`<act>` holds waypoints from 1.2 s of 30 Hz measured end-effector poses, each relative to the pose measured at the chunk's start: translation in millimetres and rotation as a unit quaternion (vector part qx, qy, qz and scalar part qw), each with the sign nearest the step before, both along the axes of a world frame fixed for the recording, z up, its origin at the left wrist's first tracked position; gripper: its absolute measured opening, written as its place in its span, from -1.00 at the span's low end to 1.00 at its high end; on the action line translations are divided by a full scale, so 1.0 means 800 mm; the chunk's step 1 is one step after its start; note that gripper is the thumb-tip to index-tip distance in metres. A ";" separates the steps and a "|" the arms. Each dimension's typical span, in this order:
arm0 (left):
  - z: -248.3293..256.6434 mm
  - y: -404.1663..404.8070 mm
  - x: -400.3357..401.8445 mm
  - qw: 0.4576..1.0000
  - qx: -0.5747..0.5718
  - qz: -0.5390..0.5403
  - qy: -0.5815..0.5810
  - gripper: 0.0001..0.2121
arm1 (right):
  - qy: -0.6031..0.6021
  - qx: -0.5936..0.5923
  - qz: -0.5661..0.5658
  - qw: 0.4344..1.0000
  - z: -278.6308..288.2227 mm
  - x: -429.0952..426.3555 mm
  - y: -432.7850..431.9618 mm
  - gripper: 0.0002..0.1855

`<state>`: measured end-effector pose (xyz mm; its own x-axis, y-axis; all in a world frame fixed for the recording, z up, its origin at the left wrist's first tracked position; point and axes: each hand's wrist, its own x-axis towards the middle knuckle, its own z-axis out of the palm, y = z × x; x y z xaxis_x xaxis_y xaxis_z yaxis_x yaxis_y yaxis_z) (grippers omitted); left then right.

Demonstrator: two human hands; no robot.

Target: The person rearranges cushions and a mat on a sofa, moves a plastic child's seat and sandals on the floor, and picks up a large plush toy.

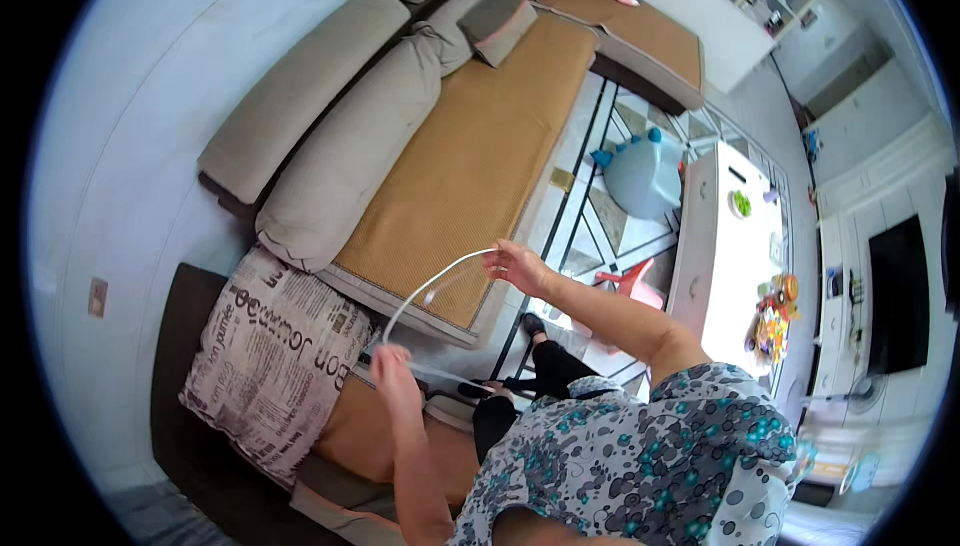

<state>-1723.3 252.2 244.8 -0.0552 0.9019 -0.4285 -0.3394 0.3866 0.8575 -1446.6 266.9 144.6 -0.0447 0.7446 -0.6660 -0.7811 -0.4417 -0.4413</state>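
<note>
A thin white cable (pixel 431 279) curves in the air between my two hands, in front of the sofa. My left hand (pixel 395 366) is closed around it near the patterned cushion (pixel 277 351); more of the cable trails from there towards my feet. Farther right, above the front edge of the sofa seat (pixel 465 163), my right hand (pixel 517 267) pinches the cable's other stretch between thumb and fingers. A small pale blurred piece, perhaps a cable end, hangs over the seat's woven mat.
Grey cushions line the sofa's back. A white table (pixel 727 246) with a plate of green food (pixel 740 204) and snacks stands to the right. On the floor are a blue-grey animal-shaped seat (pixel 645 174) and a pink child's chair (pixel 637 287). A standing fan (pixel 862 393) is beyond.
</note>
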 end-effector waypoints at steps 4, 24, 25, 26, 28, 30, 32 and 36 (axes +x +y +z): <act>0.009 0.105 0.039 0.997 0.063 -0.018 0.048 -0.76 | -0.225 0.031 0.092 0.970 0.010 0.017 -0.013 -0.54; -0.193 0.409 0.105 0.920 0.167 0.040 0.353 -0.81 | -0.152 -0.468 0.031 0.870 -0.144 0.171 -0.351 -0.80; -0.203 0.409 0.120 0.925 0.162 0.033 0.342 -0.81 | -0.148 -0.467 -0.003 0.872 -0.156 0.171 -0.382 -0.80; -0.213 0.406 0.131 0.903 0.159 -0.003 0.399 -0.82 | -0.142 -0.465 -0.034 0.873 -0.162 0.170 -0.405 -0.80; -0.232 0.410 0.128 0.870 0.160 -0.036 0.464 -0.83 | -0.156 -0.478 -0.016 0.864 -0.161 0.157 -0.414 -0.81; -0.275 0.428 0.139 0.832 0.259 -0.104 0.480 -0.87 | -0.133 -0.509 -0.027 0.850 -0.174 0.165 -0.422 -0.79; -0.314 0.412 0.162 0.803 0.270 -0.212 0.487 -0.81 | -0.141 -0.501 0.004 0.854 -0.172 0.157 -0.412 -0.80; -0.352 0.334 0.210 0.653 0.127 -0.401 0.630 -0.39 | -0.122 -0.472 -0.029 0.872 -0.146 0.139 -0.398 -0.80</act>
<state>-1554.9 519.3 -36.6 0.3142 0.8901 -0.3302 0.9213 -0.2020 0.3322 -1335.2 -51.9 27.6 0.2046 -0.1458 -0.9679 -0.7481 -0.6610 -0.0586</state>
